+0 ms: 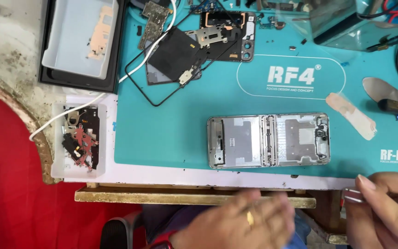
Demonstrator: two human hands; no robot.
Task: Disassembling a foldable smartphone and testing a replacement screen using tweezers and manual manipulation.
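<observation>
— Where are the hands?

— Both low, off the desk's front edge. The right hand (385, 207) pinches a small silver metal piece (353, 195) between thumb and fingertips. The left hand (240, 221) is blurred, fingers loosely spread, a ring on one; I cannot tell if it holds anything.

— And beyond them?

— An opened silver phone frame (268, 140) lies on the teal work mat (171, 129), white oval logo behind it. A clear tray of red and black parts (80, 140) sits left.

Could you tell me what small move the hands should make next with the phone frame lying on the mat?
Probably bring the right hand, which pinches a small metal piece, up over the phone frame. The frame lies open and untouched on the teal mat, while both hands, the left hand included, sit below the bench edge.
</observation>
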